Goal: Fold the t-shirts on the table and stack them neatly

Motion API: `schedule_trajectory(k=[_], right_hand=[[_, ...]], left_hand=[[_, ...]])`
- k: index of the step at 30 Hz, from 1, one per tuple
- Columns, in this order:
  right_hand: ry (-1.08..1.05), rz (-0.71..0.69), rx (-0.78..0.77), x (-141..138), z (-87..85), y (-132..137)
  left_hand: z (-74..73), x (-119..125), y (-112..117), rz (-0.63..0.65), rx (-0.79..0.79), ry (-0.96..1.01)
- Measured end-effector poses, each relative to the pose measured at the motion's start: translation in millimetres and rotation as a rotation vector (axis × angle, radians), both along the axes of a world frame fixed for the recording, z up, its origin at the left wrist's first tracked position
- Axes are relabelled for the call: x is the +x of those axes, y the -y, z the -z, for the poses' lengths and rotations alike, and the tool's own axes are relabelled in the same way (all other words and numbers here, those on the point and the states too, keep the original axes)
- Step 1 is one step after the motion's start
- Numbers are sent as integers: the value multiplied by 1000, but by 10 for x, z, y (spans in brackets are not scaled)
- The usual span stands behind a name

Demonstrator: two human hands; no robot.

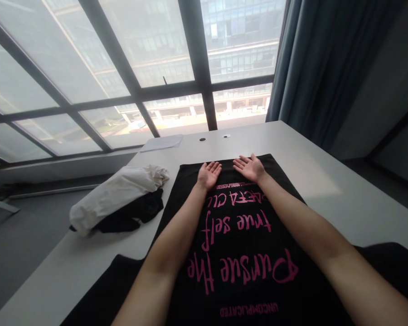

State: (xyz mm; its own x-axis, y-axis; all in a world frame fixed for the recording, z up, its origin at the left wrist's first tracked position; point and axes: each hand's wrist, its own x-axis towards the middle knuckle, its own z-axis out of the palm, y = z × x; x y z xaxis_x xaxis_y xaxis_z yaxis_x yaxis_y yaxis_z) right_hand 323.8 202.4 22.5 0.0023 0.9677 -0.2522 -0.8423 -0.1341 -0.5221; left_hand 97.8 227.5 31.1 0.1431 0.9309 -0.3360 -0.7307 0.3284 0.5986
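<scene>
A black T-shirt (240, 246) with pink lettering lies spread flat, its hem toward the window and its sleeves toward me. The printed words appear upside down from where I stand. Over the hem end, my left hand (209, 174) is palm up with its fingers stretched out and nothing in it. Beside it, my right hand (249, 167) also shows an open palm, fingers apart and holding nothing. A small gap separates the two hands. Whether they rest on the cloth or hover just above it, I cannot tell. My forearms cover parts of the print.
The shirt lies on a white table (313, 176). Left of it are a bundled pale garment (119, 194) and dark cloth (136, 213). Papers (161, 143) and two cable holes are near the far edge. Windows stand beyond, with a blue-grey curtain (313, 68) at right.
</scene>
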Motion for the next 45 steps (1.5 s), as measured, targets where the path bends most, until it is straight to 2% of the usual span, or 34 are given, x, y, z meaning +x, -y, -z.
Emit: schedule_trajectory(k=[2, 3, 4, 6, 7, 10, 12, 14, 17, 19, 21, 22, 24, 27, 29, 30, 31, 33, 36, 37, 39, 40, 42, 45], right_hand=[[-16, -137, -36, -274, 78, -82], [-21, -172, -50, -291, 114, -111], [-22, -183, -56, -225, 142, -135], [-4, -134, -51, 114, 167, -178], [22, -60, -46, 344, 163, -201], [125, 289, -105, 966, 102, -263], [158, 421, -113, 1106, 49, -286], [152, 383, -69, 949, 11, -288], [81, 84, 32, 379, 13, -245], [32, -94, 80, 52, 52, -191], [12, -202, 80, -38, 106, -138], [11, -216, 69, 24, 134, -118], [19, -163, 44, 323, 182, -105], [67, 86, 14, 920, 205, -140], [121, 259, -18, 1164, 176, -177], [141, 328, -24, 1196, 151, -190], [154, 371, -21, 1162, 121, -195], [162, 359, 1, 918, 64, -172], [155, 173, 37, 305, 23, -42], [116, 91, 60, 100, 27, 21], [-16, -55, 112, -219, 56, 151], [-68, -106, 112, -311, 76, 207], [-123, -167, 60, -334, 114, 286], [-97, -153, -20, -4, 132, 335]], left_hand=[[117, 280, -27, 53, -19, 0], [149, 310, -52, 59, -28, -3], [158, 261, -87, 50, -35, -8], [112, -30, -185, -5, -46, -24], [65, -234, -240, -48, -50, -35], [-95, -785, -383, -190, -55, -64], [-153, -894, -417, -244, -45, -68], [-135, -724, -384, -226, -21, -53], [1, -169, -257, -75, 9, -15], [96, 116, -190, 45, 6, -1], [134, 137, -182, 84, -3, -12], [124, 34, -202, 65, -6, -27], [51, -348, -274, -34, -11, -66], [-111, -1016, -397, -213, -20, -144], [-185, -1267, -442, -302, -11, -201], [-200, -1297, -443, -329, 3, -230], [-199, -1262, -426, -345, 24, -259], [-151, -1030, -324, -336, 90, -310], [16, -478, 11, -226, 234, -376], [87, -297, 156, -150, 308, -411], [224, -5, 444, 129, 645, -705], [280, 94, 567, 217, 753, -817], [343, 192, 736, 293, 859, -981], [282, 164, 784, 269, 794, -1012]])
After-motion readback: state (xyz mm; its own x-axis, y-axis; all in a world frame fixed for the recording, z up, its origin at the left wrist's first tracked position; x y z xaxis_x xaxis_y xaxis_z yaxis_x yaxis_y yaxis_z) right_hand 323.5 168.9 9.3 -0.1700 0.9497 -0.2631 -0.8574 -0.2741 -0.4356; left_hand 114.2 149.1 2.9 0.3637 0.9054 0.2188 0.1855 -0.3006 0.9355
